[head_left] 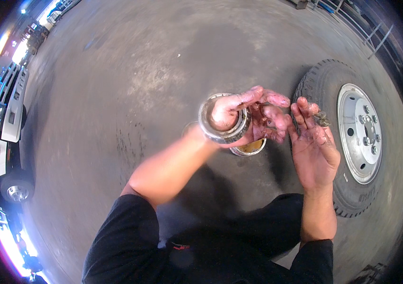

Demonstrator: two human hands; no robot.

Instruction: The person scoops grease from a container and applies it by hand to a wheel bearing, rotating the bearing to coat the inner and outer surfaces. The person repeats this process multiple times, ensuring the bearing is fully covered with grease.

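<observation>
Silvery round metal bearing ring (222,137) around the thumb of the left hand (264,116), held by that hook | right hand (314,146) spread, palm showing | likely heavy, stiff, grease-slippery; grip outer rim

Raised dark lettering (367,195), a single short word, stands on the lower sidewall of the black tyre (322,83). The black shirt (135,236) bears a small red-and-white print (180,246) on its front (too small to make out).
</observation>
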